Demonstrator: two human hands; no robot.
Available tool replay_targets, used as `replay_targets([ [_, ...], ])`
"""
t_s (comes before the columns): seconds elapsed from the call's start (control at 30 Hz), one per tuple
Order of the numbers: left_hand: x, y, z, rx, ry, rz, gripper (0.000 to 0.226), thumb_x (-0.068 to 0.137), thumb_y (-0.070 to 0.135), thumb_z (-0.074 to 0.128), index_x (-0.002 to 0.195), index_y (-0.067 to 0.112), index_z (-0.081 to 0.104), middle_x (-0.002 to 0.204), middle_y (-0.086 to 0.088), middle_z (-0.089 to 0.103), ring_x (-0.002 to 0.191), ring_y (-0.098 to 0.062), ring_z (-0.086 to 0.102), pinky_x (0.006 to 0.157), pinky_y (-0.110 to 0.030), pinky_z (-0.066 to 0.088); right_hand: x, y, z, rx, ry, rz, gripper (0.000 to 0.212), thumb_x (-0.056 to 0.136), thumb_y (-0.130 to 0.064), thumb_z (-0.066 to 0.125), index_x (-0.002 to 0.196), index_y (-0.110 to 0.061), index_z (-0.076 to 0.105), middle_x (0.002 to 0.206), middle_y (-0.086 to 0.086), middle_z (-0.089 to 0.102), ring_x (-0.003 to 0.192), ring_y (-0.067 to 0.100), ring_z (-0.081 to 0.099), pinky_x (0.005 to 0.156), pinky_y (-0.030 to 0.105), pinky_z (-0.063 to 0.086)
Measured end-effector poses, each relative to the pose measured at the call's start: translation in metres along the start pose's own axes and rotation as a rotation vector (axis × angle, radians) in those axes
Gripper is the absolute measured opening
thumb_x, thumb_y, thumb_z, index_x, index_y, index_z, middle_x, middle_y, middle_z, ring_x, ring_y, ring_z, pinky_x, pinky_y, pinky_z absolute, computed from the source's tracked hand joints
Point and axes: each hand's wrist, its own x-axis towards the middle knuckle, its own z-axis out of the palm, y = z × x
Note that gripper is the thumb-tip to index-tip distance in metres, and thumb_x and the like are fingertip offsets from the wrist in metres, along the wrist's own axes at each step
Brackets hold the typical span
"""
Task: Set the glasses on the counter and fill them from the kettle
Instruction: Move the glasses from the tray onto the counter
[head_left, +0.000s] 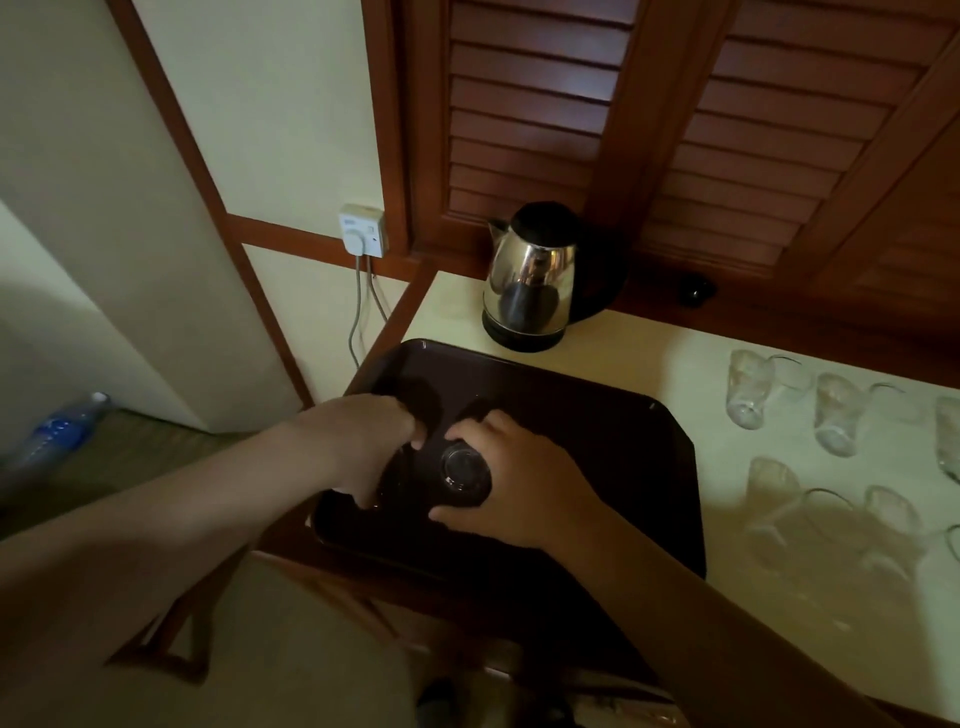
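**Hands on two glasses in the dark tray**

Fingers of the right hand (511, 483) curl round an upside-down glass (464, 474) standing on the tray (597, 415), thumb at its 6 o'clock side, fingertips at its 12 o'clock side, base facing up. The left hand (363, 441) grips a second glass (397, 480) just at 9 o'clock of the first; its fingers wrap down over it, and the glass is too dark to tell which way it points. The kettle (535, 275) stands upright on its base at 12 o'clock on the bench (675, 353), spout towards 9 o'clock. At 3 o'clock of the tray, further glasses (748, 387) stand in rows on the bench, apart from both hands. A water bottle (60, 431) lies on the floor at 9 o'clock.
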Motion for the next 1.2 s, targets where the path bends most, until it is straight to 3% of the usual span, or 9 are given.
replay_targets([
  [0.2,-0.001,-0.028,-0.014,-0.195,0.034,0.042,0.068,0.071,0.025,0.095,0.133,0.027,0.067,0.124,0.006,0.071,0.112,-0.012,0.067,0.097,-0.027,0.056,0.002,0.011,-0.001,0.07,0.09,0.088,0.052,0.069,-0.065,0.086,0.103,-0.032,0.065,0.097,-0.013,0.065,0.088,0.008,0.063,0.075,0.026,0.05],
  [0.33,-0.007,-0.048,-0.026,-0.695,0.251,0.058,0.055,0.07,0.033,0.095,0.119,0.033,0.073,0.112,0.014,0.077,0.109,-0.004,0.069,0.102,-0.036,0.052,-0.022,0.031,-0.022,0.58,0.273,0.292,0.041,0.071,-0.047,0.093,0.105,-0.033,0.073,0.094,-0.013,0.077,0.088,0.001,0.074,0.075,0.017,0.058],
  [0.5,0.013,-0.032,-0.03,-1.297,0.568,0.088,0.043,0.064,0.049,0.088,0.102,0.03,0.078,0.102,0.006,0.081,0.093,-0.006,0.076,0.088,-0.033,0.057,-0.052,0.044,-0.067,1.325,0.465,0.497,0.055,0.064,-0.037,0.089,0.107,-0.007,0.073,0.106,0.008,0.082,0.096,0.025,0.08,0.077,0.032,0.062],
  [0.6,0.025,-0.006,-0.043,-1.755,0.525,0.116,0.054,0.064,0.055,0.091,0.104,0.023,0.075,0.11,-0.013,0.08,0.086,-0.021,0.078,0.079,-0.038,0.064,-0.076,0.054,-0.095,1.718,0.478,0.435,0.048,0.074,-0.029,0.079,0.111,-0.004,0.062,0.114,0.016,0.08,0.086,0.027,0.08,0.072,0.035,0.064],
  [0.7,0.033,0.035,-0.063,-2.053,0.404,0.216,0.031,0.095,0.036,0.061,0.114,0.013,0.069,0.107,-0.015,0.075,0.078,-0.023,0.074,0.07,-0.036,0.065,-0.107,0.069,-0.12,1.953,0.423,0.399,0.029,0.082,-0.031,0.066,0.099,-0.008,0.062,0.127,0.022,0.075,0.076,0.026,0.078,0.068,0.037,0.065],
  [0.77,0.041,0.069,-0.074,-2.087,0.342,0.296,0.037,0.094,0.036,0.063,0.121,0.012,0.066,0.098,-0.009,0.074,0.069,-0.018,0.071,0.061,-0.032,0.063,-0.129,0.084,-0.13,2.014,0.411,0.363,0.034,0.078,-0.037,0.068,0.098,-0.01,0.062,0.126,0.022,0.075,0.066,0.024,0.074,0.063,0.035,0.064],
  [0.9,0.058,0.146,-0.096,-2.021,0.285,0.451,0.091,0.049,0.05,0.098,0.123,0.01,0.064,0.088,-0.005,0.074,0.062,-0.017,0.07,0.054,-0.032,0.061,-0.175,0.125,-0.14,1.984,0.443,0.245,0.07,0.07,-0.047,0.083,0.128,-0.01,0.071,0.123,0.013,0.076,0.063,0.018,0.068,0.057,0.031,0.059],
  [1.1,0.09,0.286,-0.124,-1.891,0.316,0.52,0.087,0.065,0.053,0.09,0.129,0.003,0.059,0.093,-0.012,0.073,0.069,-0.025,0.073,0.062,-0.035,0.062,-0.26,0.208,-0.16,1.831,0.597,0.209,0.074,0.094,-0.072,0.043,0.143,-0.021,0.065,0.11,0.003,0.073,0.079,0.014,0.065,0.065,0.031,0.058],
  [1.2,0.101,0.362,-0.136,-1.774,0.402,0.501,0.051,0.086,0.044,0.073,0.122,0.009,0.062,0.097,-0.014,0.075,0.075,-0.028,0.076,0.067,-0.037,0.063,-0.304,0.259,-0.174,1.805,0.672,0.248,0.079,0.087,-0.077,0.047,0.138,-0.022,0.07,0.112,0.003,0.073,0.079,0.014,0.064,0.069,0.032,0.055],
])
